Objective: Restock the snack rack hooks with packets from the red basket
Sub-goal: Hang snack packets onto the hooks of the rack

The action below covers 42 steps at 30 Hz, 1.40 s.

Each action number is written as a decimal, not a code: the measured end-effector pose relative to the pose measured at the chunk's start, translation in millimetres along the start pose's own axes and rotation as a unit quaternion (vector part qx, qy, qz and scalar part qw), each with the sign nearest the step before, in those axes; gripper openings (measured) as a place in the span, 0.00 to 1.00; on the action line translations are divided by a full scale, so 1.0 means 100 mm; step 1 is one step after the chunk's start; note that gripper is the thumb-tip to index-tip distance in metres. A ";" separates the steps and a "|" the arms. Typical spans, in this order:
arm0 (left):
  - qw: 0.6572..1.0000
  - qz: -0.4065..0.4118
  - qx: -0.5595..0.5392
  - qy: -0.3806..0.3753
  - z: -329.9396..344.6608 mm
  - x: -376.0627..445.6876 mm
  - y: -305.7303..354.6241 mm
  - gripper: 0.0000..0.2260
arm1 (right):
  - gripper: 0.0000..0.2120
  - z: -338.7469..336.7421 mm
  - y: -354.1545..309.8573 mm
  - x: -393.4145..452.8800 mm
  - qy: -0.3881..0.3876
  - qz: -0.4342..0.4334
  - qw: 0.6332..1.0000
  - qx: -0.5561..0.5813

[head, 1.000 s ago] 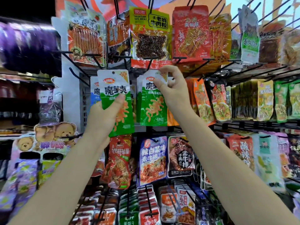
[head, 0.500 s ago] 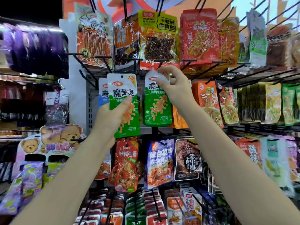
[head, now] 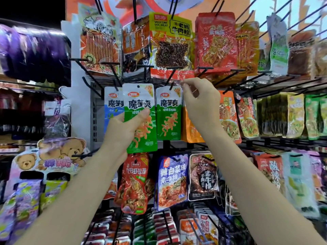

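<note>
The left hand (head: 123,128) holds a flat green and white plastic snack packet (head: 140,119) up in front of the rack, thumb on the front and fingers behind it. It is not on a hook. Just to its right, a second green and white packet (head: 169,114) hangs on a thin black metal hook (head: 171,80). The right hand (head: 200,103) pinches the top right corner of that hanging packet with curled fingers. A blue and white packet (head: 113,106) hangs behind the held one on the left. An orange packet (head: 192,131) hangs behind the right wrist.
</note>
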<state>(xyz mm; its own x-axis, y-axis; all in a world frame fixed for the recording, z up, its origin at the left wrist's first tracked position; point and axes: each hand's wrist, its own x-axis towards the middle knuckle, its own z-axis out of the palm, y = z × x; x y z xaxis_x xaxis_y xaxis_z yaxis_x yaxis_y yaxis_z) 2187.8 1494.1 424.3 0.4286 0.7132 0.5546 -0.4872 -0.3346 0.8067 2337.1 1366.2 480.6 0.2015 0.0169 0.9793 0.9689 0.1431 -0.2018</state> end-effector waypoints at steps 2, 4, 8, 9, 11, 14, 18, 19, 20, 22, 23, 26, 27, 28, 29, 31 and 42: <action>0.999 0.033 0.012 -0.009 0.14 -0.11 0.09 0.35 | 0.08 -0.04 -0.07 -0.05 -0.045 0.057 0.991 0.116; 0.998 0.053 0.031 -0.033 0.28 -0.12 0.12 0.19 | 0.10 -0.02 -0.11 -0.09 -0.131 0.127 0.966 0.182; 0.965 0.180 0.190 -0.037 0.42 -0.02 0.10 0.14 | 0.13 0.05 -0.06 -0.03 -0.163 0.181 0.945 0.217; 0.938 0.233 0.254 -0.020 0.40 0.02 0.09 0.19 | 0.10 0.04 -0.03 0.00 -0.158 0.194 0.942 0.222; 0.862 0.341 0.375 -0.005 0.33 0.09 0.09 0.30 | 0.07 0.03 -0.01 0.07 -0.155 0.210 0.935 0.238; 0.743 0.418 0.521 -0.040 0.30 0.16 0.14 0.35 | 0.13 0.06 -0.01 0.15 -0.154 0.216 0.938 0.225; 0.722 0.390 0.567 -0.075 0.31 0.21 0.13 0.36 | 0.27 0.15 -0.02 0.22 -0.146 0.224 0.933 0.241; 0.723 0.390 0.566 -0.074 0.31 0.22 0.14 0.37 | 0.28 0.16 -0.02 0.22 -0.143 0.228 0.932 0.241; 0.724 0.388 0.566 -0.073 0.31 0.23 0.14 0.37 | 0.27 0.16 -0.03 0.23 -0.139 0.234 0.932 0.239; 0.726 0.380 0.567 -0.079 0.33 0.23 0.14 0.36 | 0.29 0.17 -0.01 0.25 -0.124 0.243 0.931 0.241; 0.724 0.379 0.571 -0.081 0.34 0.22 0.14 0.36 | 0.30 0.17 0.01 0.26 -0.119 0.244 0.931 0.245; 0.720 0.382 0.573 -0.085 0.37 0.19 0.13 0.37 | 0.25 0.20 0.07 0.27 -0.119 0.241 0.934 0.234; 0.726 0.378 0.567 -0.089 0.38 0.17 0.13 0.37 | 0.23 0.19 0.07 0.27 -0.118 0.242 0.936 0.228; 0.735 0.373 0.559 -0.094 0.38 0.16 0.13 0.37 | 0.22 0.20 0.08 0.28 -0.116 0.241 0.937 0.222; 0.743 0.368 0.550 -0.097 0.38 0.16 0.12 0.38 | 0.21 0.20 0.07 0.28 -0.114 0.239 0.940 0.217; 0.753 0.358 0.543 -0.098 0.40 0.15 0.12 0.39 | 0.18 0.22 0.07 0.31 -0.111 0.240 0.943 0.201; 0.688 0.364 0.619 -0.105 0.34 0.24 0.05 0.38 | 0.09 -0.01 0.14 0.00 -0.020 -0.050 0.997 -0.056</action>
<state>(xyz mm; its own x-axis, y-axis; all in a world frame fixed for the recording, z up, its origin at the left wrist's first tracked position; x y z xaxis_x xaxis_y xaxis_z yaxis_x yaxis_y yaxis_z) 2221.9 1488.8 448.3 0.5770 0.0182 0.8166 0.3348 -0.9172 -0.2161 2350.6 1367.6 477.7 0.0997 0.0473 0.9939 0.9942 0.0356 -0.1014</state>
